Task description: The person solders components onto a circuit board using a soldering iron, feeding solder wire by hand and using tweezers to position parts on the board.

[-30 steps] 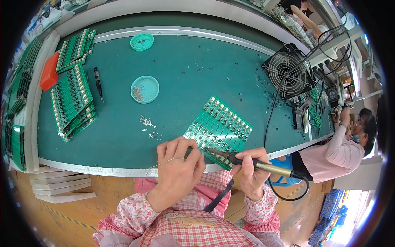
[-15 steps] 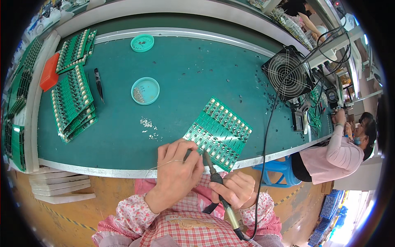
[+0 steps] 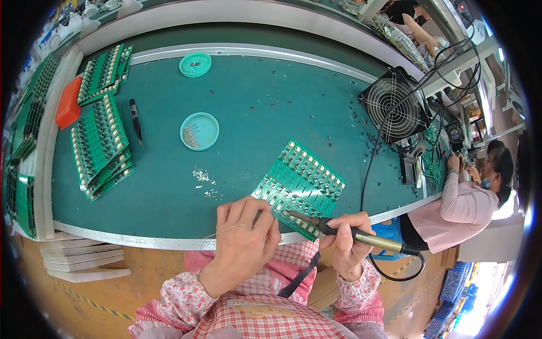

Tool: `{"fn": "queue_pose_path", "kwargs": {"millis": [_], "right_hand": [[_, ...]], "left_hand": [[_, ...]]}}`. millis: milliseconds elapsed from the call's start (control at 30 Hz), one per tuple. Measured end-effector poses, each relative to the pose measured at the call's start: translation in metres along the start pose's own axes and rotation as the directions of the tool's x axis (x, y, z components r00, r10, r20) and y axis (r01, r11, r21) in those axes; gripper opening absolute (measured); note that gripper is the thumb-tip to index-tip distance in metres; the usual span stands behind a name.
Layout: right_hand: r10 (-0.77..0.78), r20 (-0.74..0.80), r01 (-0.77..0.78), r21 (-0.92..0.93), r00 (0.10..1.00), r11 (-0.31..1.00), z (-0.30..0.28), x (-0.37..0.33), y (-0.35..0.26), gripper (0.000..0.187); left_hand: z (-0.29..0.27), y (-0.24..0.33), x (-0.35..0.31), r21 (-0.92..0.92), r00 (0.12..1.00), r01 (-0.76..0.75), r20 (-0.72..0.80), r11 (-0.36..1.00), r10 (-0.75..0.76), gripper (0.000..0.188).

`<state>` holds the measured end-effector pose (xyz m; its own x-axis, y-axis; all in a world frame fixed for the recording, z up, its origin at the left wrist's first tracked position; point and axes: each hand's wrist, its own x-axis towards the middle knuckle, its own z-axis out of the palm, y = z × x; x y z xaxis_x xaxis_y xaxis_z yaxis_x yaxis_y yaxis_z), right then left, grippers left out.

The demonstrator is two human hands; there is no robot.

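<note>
A green circuit board panel (image 3: pixel 299 186) lies near the front edge of the bench, rows of small white and black parts on it. My left hand (image 3: pixel 244 243) rests at its near left corner with curled fingers. Thin solder wire (image 3: pixel 230 228) runs across that hand and in between thumb and forefinger; its end is hidden. In my right hand (image 3: pixel 349 248) is a soldering iron (image 3: pixel 379 243), tilted low with its tip over the near rows of the board. Whether the tip touches a joint I cannot tell.
Stacked circuit boards (image 3: pixel 101 141), a red box (image 3: pixel 69 103) and black tweezers (image 3: pixel 136 123) stand left. Two turquoise dishes (image 3: pixel 217 131) and small white bits (image 3: pixel 202 175) lie mid-bench. A fan (image 3: pixel 393 107) and cable (image 3: pixel 371 169) are right; a co-worker (image 3: pixel 471 189) sits beyond.
My right hand has moved right and slightly up, swinging the soldering iron from steep to nearly level. The left hand stays at the board's corner.
</note>
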<state>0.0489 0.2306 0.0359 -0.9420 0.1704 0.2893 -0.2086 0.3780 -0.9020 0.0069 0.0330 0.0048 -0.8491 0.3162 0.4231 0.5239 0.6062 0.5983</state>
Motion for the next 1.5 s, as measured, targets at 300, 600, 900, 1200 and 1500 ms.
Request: {"fn": "queue_pose_path", "kwargs": {"millis": [300, 600, 900, 1200, 1500], "right_hand": [[0.053, 0.071, -0.054, 0.018, 0.996, 0.998, 0.006, 0.015, -0.003, 0.013], [0.002, 0.113, 0.001, -0.027, 0.994, 1.0, 0.004, 0.015, -0.002, 0.01], [-0.277, 0.201, 0.31, -0.156, 0.94, 0.938, 0.004, 0.018, -0.003, 0.007], [-0.057, -0.173, 0.044, -0.074, 0.983, 0.996, -0.024, -0.002, 0.005, 0.01], [-0.345, -0.56, 0.066, -0.457, 0.753, 0.887, -0.128, 0.066, 0.053, 0.016]], "left_hand": [[0.0, 0.002, 0.003, 0.037, 1.0, 0.006, 0.026, 0.999, -0.007, 0.012], [0.001, 0.002, 0.004, 0.086, 0.998, 0.012, 0.061, 0.996, -0.018, 0.013], [0.004, -0.001, 0.0, 0.034, 1.0, 0.01, -0.006, 0.999, -0.01, 0.013], [0.004, -0.003, -0.002, 0.026, 0.999, -0.004, -0.031, 1.0, 0.005, 0.012], [0.001, -0.003, -0.001, 0.05, 1.0, -0.009, -0.022, 0.999, 0.01, 0.012]]}}
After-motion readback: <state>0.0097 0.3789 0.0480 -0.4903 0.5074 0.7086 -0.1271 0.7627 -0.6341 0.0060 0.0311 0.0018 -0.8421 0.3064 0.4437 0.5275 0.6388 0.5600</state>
